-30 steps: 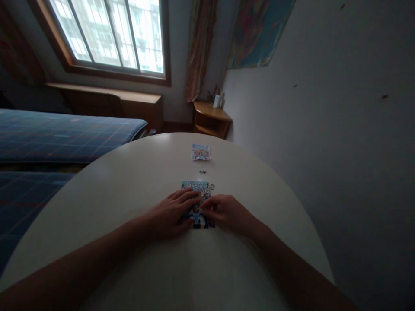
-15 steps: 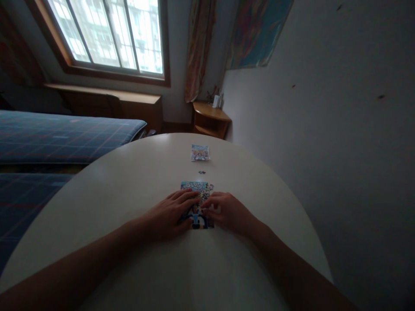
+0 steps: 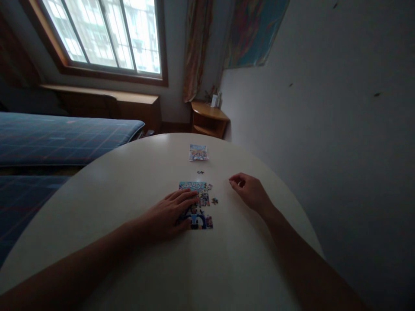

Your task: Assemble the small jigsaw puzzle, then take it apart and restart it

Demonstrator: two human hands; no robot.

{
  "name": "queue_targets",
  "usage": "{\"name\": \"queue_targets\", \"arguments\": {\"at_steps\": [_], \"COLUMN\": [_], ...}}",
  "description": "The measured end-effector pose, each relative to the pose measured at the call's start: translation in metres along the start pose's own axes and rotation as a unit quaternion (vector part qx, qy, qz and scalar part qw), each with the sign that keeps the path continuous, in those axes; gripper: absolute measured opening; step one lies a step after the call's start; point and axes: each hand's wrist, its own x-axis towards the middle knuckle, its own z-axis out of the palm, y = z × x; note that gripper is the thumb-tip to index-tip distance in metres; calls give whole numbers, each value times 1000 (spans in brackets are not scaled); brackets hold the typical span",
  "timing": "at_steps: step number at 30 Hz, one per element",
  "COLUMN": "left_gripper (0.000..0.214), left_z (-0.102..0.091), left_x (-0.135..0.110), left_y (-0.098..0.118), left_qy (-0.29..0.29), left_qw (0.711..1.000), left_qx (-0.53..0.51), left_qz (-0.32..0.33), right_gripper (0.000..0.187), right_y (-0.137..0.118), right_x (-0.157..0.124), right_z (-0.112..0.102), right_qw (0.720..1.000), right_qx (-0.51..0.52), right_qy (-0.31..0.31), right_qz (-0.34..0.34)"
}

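A partly assembled jigsaw puzzle (image 3: pixel 204 222) with a colourful picture lies flat on the white table. My left hand (image 3: pixel 178 211) rests on its left side, fingers stretched out, hiding much of it. The right edge has a gap, and one loose puzzle piece (image 3: pixel 215 201) lies just beside it. Another piece (image 3: pixel 210 186) touches or sits very near the upper right corner. To the right of the puzzle, apart from it, is my right hand (image 3: pixel 246 188), thumb and fingers pinched together. Whether anything is between those fingertips cannot be made out.
Beyond the puzzle are a small loose piece or two (image 3: pixel 200 172) and a small printed picture packet (image 3: pixel 198 153). The round white table (image 3: pixel 136 190) has a curved edge. A plaid mattress (image 3: pixel 71 138) is at left, a wooden corner shelf (image 3: pixel 210 111) behind.
My right hand has moved from the puzzle's right edge outward to the right and slightly farther off. The loose piece and gap there now show. My left hand stays in place.
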Motion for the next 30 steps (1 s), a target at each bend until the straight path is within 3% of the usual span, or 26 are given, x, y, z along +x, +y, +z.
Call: {"name": "queue_targets", "arguments": {"at_steps": [8, 17, 30], "left_gripper": [63, 62, 63], "left_z": [1, 0, 1], "left_x": [-1, 1, 1], "left_y": [-2, 0, 0], "left_qy": [7, -2, 4], "left_qw": [1000, 1000, 1000], "left_qx": [-9, 2, 0], "left_qz": [10, 3, 3], "right_gripper": [17, 16, 14], "right_y": [7, -2, -7], "right_x": [2, -1, 0], "right_z": [7, 24, 27], "right_qw": [1000, 999, 999], "right_qx": [-2, 0, 5], "right_qy": [-5, -37, -39], "right_qz": [3, -2, -13]}}
